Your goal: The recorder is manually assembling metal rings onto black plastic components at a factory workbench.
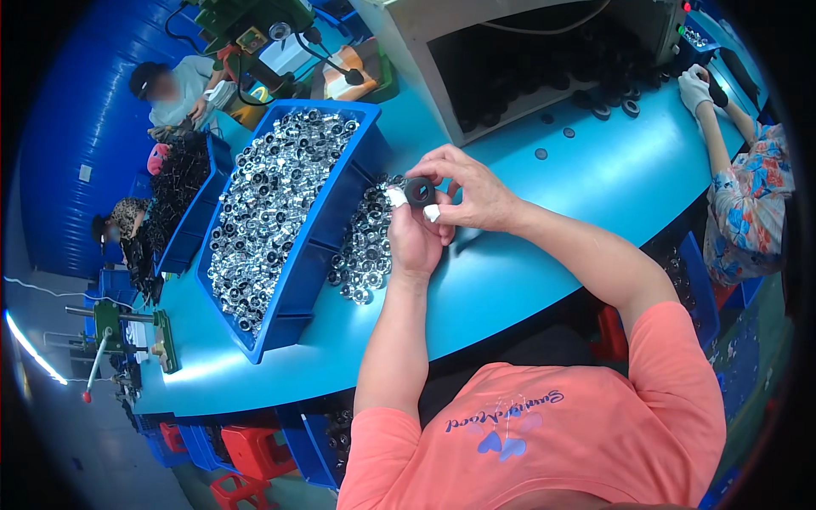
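In front of me, both hands meet around a small black round part (420,192) with a hollow-looking middle. My right hand (476,194) grips it from the right, its thumb and index finger pressed to the rim. From below, my left hand (414,242) closes around its lower left side. White coverings show on a thumb of each hand. Beside my left hand lies a loose pile of clear and black small round parts (364,251). A large blue bin (297,293), heaped with similar shiny parts, stands tilted further left.
A grey-white box (408,59) full of black rings stands at the far side of the turquoise table (595,183). Several black rings (541,154) lie before it. A gloved co-worker (731,170) sits at right; others work at far left. A green press (255,25) stands behind the bin.
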`<move>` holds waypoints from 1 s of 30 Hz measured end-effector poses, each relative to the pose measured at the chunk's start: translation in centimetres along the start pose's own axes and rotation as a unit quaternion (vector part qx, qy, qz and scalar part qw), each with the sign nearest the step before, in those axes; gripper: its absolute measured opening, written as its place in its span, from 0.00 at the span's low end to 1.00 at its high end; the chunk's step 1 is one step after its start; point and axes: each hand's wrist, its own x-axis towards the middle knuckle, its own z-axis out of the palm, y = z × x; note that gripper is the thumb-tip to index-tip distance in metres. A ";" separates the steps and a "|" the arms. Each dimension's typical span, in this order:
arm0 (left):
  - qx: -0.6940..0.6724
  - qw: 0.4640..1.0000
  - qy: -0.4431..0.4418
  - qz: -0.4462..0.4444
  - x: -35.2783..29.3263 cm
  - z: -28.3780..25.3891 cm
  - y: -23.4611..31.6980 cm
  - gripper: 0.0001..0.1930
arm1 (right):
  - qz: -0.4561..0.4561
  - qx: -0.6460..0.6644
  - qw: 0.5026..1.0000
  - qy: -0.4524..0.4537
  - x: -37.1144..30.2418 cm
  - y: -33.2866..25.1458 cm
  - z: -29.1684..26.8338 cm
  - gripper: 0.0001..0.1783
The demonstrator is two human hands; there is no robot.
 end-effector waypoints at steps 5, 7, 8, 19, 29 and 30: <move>0.033 0.999 0.001 -0.004 -0.2 0.0 -0.1 0.28 | -0.025 -0.005 1.000 0.008 -0.3 0.7 -0.2 0.27; 0.032 0.999 0.001 -0.002 -0.2 -0.1 -0.2 0.28 | -0.066 -0.052 0.996 0.017 -0.3 1.4 -0.2 0.26; 0.031 1.000 -0.001 -0.001 -0.2 -0.2 -0.2 0.29 | -0.078 -0.056 0.995 0.015 -0.3 1.6 -0.3 0.25; -0.066 0.986 0.038 0.149 -1.7 -1.0 4.6 0.30 | 0.022 -0.135 0.990 0.031 0.4 5.4 -0.7 0.29; -0.118 0.990 -0.064 0.049 -1.5 -0.4 3.0 0.29 | 0.099 -0.318 0.940 -0.072 2.4 3.7 1.2 0.24; -0.115 0.990 -0.072 0.043 -1.5 -0.4 2.9 0.29 | 0.099 -0.328 0.937 -0.069 2.3 3.8 1.5 0.22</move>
